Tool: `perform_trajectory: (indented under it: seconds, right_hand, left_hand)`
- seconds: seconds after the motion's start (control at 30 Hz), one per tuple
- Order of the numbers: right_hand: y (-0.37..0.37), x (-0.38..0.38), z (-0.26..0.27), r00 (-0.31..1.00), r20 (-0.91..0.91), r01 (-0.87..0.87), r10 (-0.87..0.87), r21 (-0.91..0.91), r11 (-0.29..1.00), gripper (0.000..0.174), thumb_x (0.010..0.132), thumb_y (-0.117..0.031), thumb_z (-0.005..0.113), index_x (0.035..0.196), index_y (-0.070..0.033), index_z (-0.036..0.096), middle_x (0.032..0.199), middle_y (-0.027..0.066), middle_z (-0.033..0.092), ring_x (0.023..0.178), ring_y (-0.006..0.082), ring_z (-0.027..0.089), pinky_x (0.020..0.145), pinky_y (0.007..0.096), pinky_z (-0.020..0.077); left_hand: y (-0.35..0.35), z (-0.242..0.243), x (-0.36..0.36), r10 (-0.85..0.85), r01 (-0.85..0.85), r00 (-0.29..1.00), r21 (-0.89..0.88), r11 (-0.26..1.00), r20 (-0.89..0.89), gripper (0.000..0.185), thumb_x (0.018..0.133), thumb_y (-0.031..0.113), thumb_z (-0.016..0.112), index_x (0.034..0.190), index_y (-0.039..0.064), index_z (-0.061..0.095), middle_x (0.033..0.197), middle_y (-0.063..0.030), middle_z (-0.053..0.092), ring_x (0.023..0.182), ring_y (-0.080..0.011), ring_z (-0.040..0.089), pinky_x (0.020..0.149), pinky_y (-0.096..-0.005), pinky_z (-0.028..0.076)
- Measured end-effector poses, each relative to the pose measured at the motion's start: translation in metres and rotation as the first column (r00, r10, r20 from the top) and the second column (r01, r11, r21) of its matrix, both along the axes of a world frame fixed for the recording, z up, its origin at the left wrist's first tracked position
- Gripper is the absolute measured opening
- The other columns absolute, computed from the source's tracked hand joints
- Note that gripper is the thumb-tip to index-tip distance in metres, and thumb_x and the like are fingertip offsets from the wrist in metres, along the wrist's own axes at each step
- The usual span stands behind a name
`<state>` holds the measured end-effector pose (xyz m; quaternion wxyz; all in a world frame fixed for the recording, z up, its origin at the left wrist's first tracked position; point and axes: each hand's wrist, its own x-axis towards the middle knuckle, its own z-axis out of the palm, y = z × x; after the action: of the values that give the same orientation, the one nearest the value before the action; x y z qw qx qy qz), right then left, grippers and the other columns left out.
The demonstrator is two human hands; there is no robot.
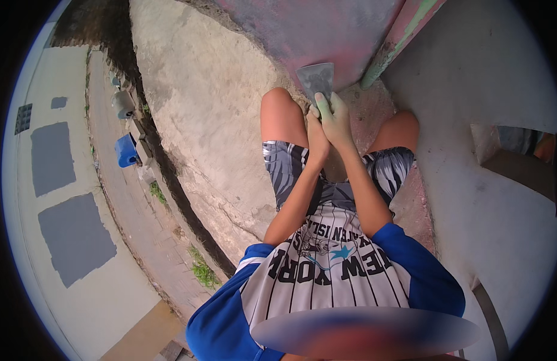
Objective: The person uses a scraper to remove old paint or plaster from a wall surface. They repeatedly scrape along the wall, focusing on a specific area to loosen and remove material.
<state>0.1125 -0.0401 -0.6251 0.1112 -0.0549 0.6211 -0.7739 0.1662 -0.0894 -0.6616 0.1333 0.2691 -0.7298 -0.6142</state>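
Observation:
A putty knife with a broad grey metal blade (317, 81) points away from me, its face smeared with grey residue. My right hand (339, 119) grips its handle, the thumb lying along it just below the blade. Pale green dust or paint coats that thumb and nearby fingers. Pressed against it, my left hand (318, 137) closes around the lower handle, most of which both hands hide. Beyond the blade stands a wall with worn pink and grey paint (332, 36); the blade's far edge overlaps it in view, and contact cannot be told.
A pole with peeling green and pink paint (391, 52) rises at the wall's right end. Rough concrete (201, 90) extends left to a dark gap. Beyond are a blue plastic container (126, 151) and a paved lane (120, 176). A grey wall (477, 90) with an opening is right.

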Motion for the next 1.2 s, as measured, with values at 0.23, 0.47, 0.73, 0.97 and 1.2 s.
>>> perform_trajectory:
  seconds: [0.23,0.47,0.73,0.97,1.2]
  right_hand:
    - [-0.002,-0.010,0.093,0.991,-0.120,-0.058,0.057,-0.010,0.998,0.035,0.105,-0.027,0.059,0.080,-0.002,0.053,0.068,-0.0014,0.055,0.064,0.0059,0.051,0.058,0.0258,0.0427]
    - [0.002,-0.013,0.079,0.981,-0.132,-0.116,0.141,0.181,0.977,0.035,0.103,-0.027,0.061,0.081,0.000,0.055,0.065,-0.0003,0.055,0.061,0.0055,0.049,0.056,0.0259,0.0417]
    - [-0.003,-0.002,0.092,0.967,-0.027,-0.253,0.252,-0.034,0.967,0.034,0.105,-0.025,0.059,0.081,-0.001,0.057,0.066,-0.0021,0.054,0.060,0.0043,0.047,0.054,0.0240,0.0400]
    - [-0.017,-0.019,0.167,0.948,-0.233,-0.193,0.219,0.128,0.973,0.035,0.104,-0.027,0.060,0.081,-0.001,0.057,0.064,-0.0017,0.054,0.060,0.0047,0.048,0.054,0.0234,0.0402]
    - [-0.002,-0.013,0.176,0.927,-0.123,-0.359,0.355,-0.015,0.933,0.039,0.103,-0.033,0.060,0.081,-0.001,0.056,0.064,0.0036,0.060,0.057,0.0093,0.055,0.053,0.0276,0.0454]
  left_hand:
    - [-0.012,0.056,-0.010,-0.063,0.062,0.990,-0.007,0.998,-0.123,0.024,0.107,0.022,0.039,0.115,0.000,0.045,0.111,-0.0115,0.054,0.104,-0.0206,0.053,0.093,-0.0343,0.044]
    - [0.005,0.070,-0.008,-0.015,0.009,0.998,-0.106,0.994,-0.063,0.032,0.104,0.029,0.048,0.122,0.002,0.047,0.114,-0.0127,0.055,0.109,-0.0240,0.057,0.095,-0.0387,0.046]
    - [-0.002,0.056,0.018,0.091,0.095,0.938,0.499,0.862,-0.336,0.053,0.108,0.046,0.027,0.134,0.003,0.046,0.117,-0.0122,0.059,0.102,-0.0206,0.062,0.084,-0.0346,0.051]
    - [-0.029,0.127,-0.013,-0.190,0.078,0.876,-0.258,0.963,-0.444,0.053,0.108,0.045,0.039,0.106,-0.004,0.060,0.087,-0.0088,0.065,0.078,-0.0195,0.064,0.064,-0.0313,0.049]
    - [-0.021,0.131,0.013,-0.030,0.364,0.866,0.589,0.721,-0.499,0.042,0.108,0.040,0.043,0.122,0.001,0.051,0.079,-0.0041,0.060,0.065,-0.0140,0.059,0.056,-0.0264,0.047]
